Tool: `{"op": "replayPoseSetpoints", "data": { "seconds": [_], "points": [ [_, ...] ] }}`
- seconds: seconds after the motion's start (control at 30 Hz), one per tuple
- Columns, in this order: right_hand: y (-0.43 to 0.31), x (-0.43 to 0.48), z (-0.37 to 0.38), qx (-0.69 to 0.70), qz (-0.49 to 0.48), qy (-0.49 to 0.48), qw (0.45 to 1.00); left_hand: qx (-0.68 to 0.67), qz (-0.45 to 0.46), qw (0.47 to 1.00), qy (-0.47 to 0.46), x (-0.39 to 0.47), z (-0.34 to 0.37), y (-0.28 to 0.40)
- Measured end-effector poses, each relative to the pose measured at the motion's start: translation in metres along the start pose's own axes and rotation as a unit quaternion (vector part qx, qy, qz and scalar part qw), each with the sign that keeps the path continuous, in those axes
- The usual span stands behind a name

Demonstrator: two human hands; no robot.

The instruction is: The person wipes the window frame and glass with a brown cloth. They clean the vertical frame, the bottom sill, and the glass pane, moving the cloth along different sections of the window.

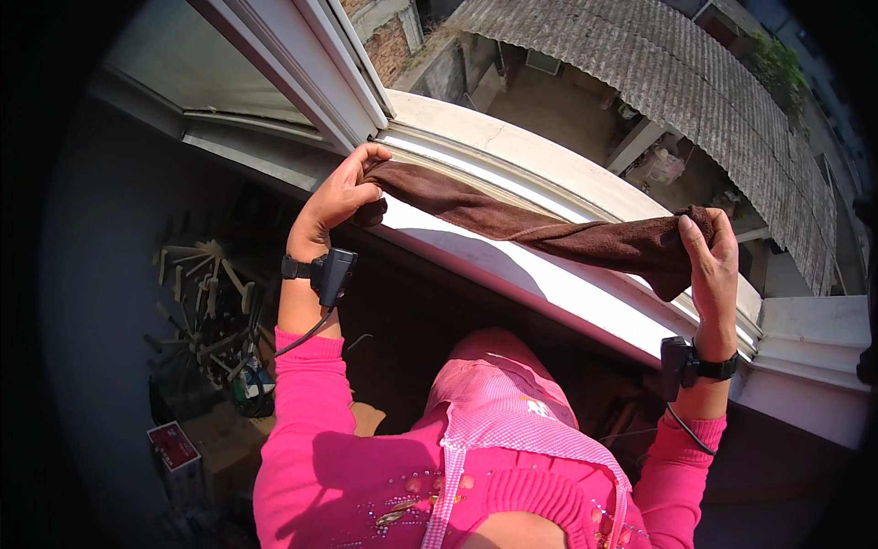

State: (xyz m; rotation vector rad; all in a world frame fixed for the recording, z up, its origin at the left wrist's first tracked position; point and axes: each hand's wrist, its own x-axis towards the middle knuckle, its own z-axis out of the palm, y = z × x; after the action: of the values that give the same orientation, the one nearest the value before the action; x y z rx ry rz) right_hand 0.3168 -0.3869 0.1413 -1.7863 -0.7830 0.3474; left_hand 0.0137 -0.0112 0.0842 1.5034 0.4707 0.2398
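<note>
A dark brown cloth (507,213) is stretched lengthwise between my two hands, loosely folded along its length. My left hand (346,189) pinches one end near the white window frame, and a small bunch of cloth hangs below the fingers. The other end is gripped by my right hand (713,250), thumb on top, with a corner drooping beneath it. Under the cloth runs the white windowsill (466,254), sunlit, with a shadow across it. From this angle I cannot tell whether the cloth's middle touches the sill.
Beyond the sliding-window track (494,165) lie a corrugated roof (617,62) and a yard (549,103) below. A window sash (302,62) stands at the left. Indoors at lower left are a rack with many arms (206,288), a red-topped box (173,445) and a cardboard box (230,439).
</note>
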Motion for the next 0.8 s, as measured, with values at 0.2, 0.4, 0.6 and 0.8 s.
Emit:
{"op": "replayPoseSetpoints", "data": {
  "seconds": [0.2, 0.4, 0.6, 0.8],
  "points": [
    [-0.017, 0.034, 0.002, -0.015, -0.083, 0.036, 0.996, 0.398, 0.193, 0.886, 0.138, 0.051, -0.010, -0.007],
    [0.000, 0.032, 0.028, -0.079, -0.082, -0.003, 0.993, 0.614, 0.191, 0.730, 0.231, 0.064, -0.010, -0.053],
    [0.005, 0.022, 0.020, -0.084, -0.087, 0.002, 0.993, 0.658, 0.168, 0.720, 0.143, 0.060, -0.015, -0.045],
    [-0.008, -0.002, 0.006, -0.082, -0.071, -0.007, 0.994, 0.677, 0.175, 0.709, 0.091, 0.053, -0.005, -0.039]
  ]
}}
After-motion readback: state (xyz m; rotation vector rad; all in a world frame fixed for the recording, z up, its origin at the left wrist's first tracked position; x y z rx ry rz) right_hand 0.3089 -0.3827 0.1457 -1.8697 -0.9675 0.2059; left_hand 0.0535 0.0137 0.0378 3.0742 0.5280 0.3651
